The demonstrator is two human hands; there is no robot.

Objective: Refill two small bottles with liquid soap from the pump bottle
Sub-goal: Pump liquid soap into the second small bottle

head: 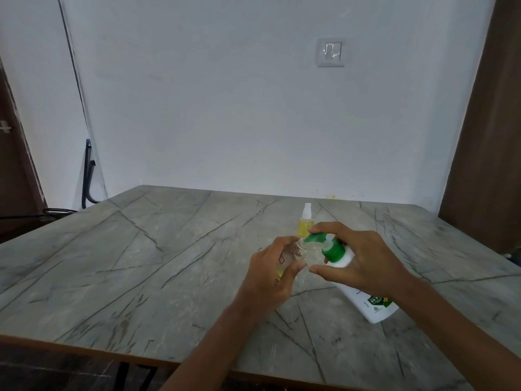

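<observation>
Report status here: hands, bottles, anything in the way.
Left hand grips uncapped small bottle. Right hand holds tilted pump bottle, spout at its mouth. Capped second bottle stands behind, yellow liquid inside. Nothing blocking.

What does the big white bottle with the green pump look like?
The pump bottle is white plastic with a green collar, green pump top and a green label low on its side. It is tilted steeply, top toward the left. The right-hand grip wraps its neck, one finger on the pump top. Its spout meets the mouth of the small clear bottle in the left-hand grip.
</observation>
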